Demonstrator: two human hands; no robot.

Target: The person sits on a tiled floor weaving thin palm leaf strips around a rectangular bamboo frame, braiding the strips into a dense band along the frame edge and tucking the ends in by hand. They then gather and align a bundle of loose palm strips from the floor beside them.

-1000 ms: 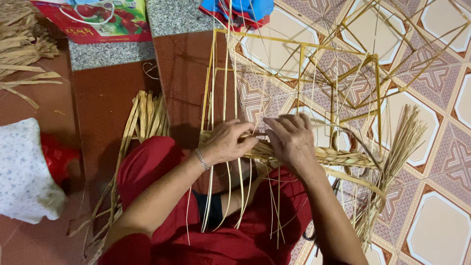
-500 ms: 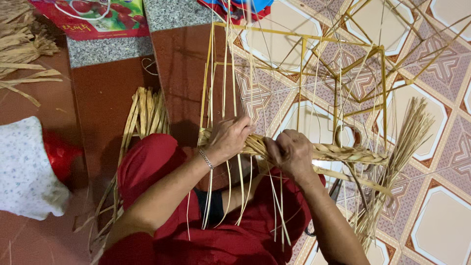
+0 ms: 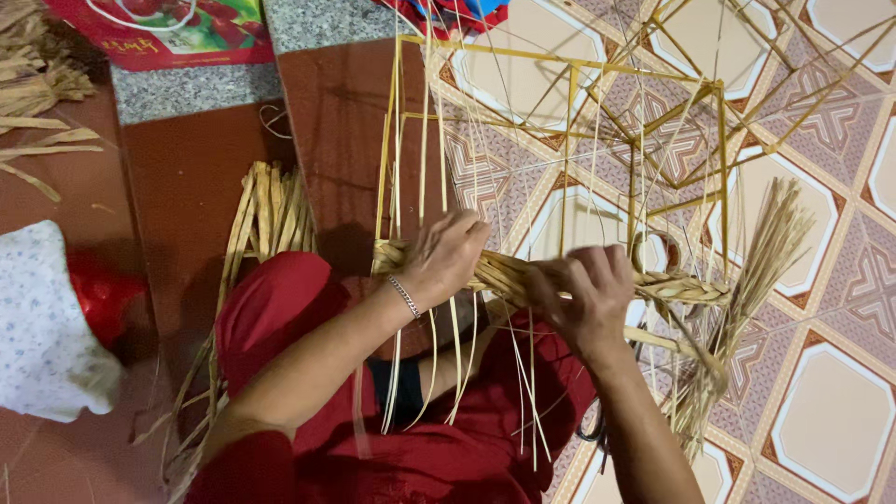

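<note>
A thick braid of dried straw (image 3: 686, 287) runs across my lap, joined to a frame of thin yellow straw stalks (image 3: 571, 93) rising away from me. My left hand (image 3: 446, 257), a silver bracelet on its wrist, grips the left part of the braid. My right hand (image 3: 583, 289) is closed around the braid's middle, with loose strands hanging below both hands. A fan of loose straw ends (image 3: 770, 238) spreads at the braid's right end.
A bundle of flat straw (image 3: 266, 210) lies on the red floor to the left. Also there: a white patterned cloth (image 3: 42, 327) over something red, a red bag (image 3: 159, 33), more straw (image 3: 37, 89) at the top left. Patterned tiles (image 3: 831, 411) cover the right.
My hands have moved apart along the braid; the right one slid to the right. The view has tilted slightly, and the frame now sits higher.
</note>
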